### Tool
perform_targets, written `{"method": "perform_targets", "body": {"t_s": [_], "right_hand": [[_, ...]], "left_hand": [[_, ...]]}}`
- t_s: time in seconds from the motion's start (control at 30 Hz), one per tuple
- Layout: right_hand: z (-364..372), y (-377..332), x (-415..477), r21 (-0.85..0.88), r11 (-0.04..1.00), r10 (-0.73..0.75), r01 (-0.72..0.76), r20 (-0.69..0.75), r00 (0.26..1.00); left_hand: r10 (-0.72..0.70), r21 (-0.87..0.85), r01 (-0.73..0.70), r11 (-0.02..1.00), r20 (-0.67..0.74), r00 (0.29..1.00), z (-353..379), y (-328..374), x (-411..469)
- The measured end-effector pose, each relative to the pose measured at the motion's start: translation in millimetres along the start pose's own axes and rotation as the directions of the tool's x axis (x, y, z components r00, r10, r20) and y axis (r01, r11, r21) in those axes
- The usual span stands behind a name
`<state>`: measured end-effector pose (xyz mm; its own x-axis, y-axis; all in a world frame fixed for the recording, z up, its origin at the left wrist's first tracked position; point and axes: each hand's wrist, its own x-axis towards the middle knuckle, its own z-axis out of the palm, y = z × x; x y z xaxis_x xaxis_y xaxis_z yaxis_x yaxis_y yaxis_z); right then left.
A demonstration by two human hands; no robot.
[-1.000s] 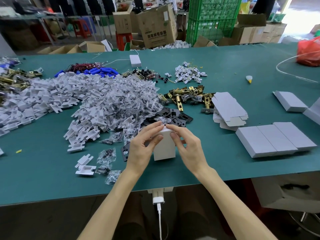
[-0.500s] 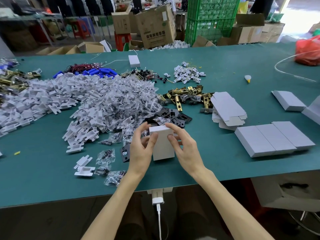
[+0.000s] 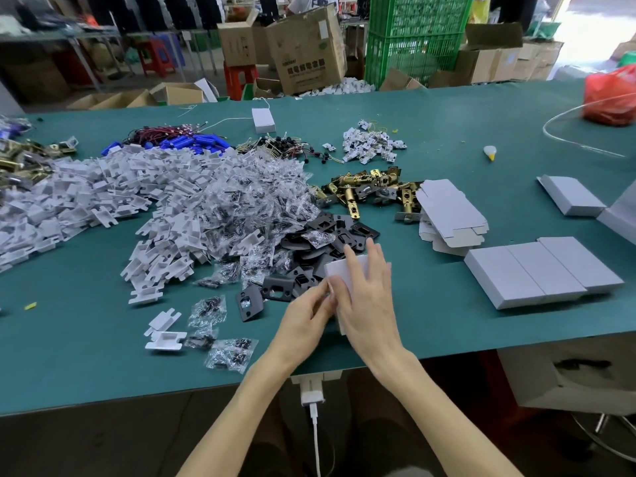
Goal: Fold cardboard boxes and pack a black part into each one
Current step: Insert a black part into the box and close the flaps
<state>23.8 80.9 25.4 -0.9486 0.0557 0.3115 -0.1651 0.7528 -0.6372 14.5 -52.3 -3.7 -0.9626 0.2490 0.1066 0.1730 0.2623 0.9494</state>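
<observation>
1. The right hand (image 3: pixel 368 297) lies flat, fingers straight, pressing the top of the small white cardboard box (image 3: pixel 339 271).
2. The left hand (image 3: pixel 304 313), fingers bent, appears to pinch that box's near-left edge.
3. The box rests on the green felt-covered table (image 3: pixel 86 356), its long axis running away from the person, tilted slightly left.
4. The pile of black metal plates (image 3: pixel 359 232) touches its far end.
5. The row of closed white boxes (image 3: pixel 543 270) lies well to the right, so the right hand is probably the one to carry it over.
</observation>
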Motion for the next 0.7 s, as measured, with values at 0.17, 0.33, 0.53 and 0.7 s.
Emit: {"method": "perform_targets", "body": {"t_s": [0.17,0.33,0.53,0.7], "right_hand": [[2,-1,-6,-0.006,1.0,-0.006,0.006,0.049,0.999],[13,-21,-16,0.191,0.982,-0.029,0.012,0.089,0.996],[19,-12,-16,0.349,0.936,0.0,-0.044,0.125,0.992],[17,12,-6,0.326,0.932,0.124,-0.157,0.118,0.985]], "left_hand": [[0.046,0.211,-0.023,0.977,-0.106,0.993,0,2,5],[0.015,0.04,-0.016,0.999,0.025,1.0,8,7,1],[-0.094,-0.131,0.09,0.987,-0.022,0.995,1,-1,7],[-0.114,-0.254,0.102,0.962,-0.03,0.993,5,-5,7]]}}
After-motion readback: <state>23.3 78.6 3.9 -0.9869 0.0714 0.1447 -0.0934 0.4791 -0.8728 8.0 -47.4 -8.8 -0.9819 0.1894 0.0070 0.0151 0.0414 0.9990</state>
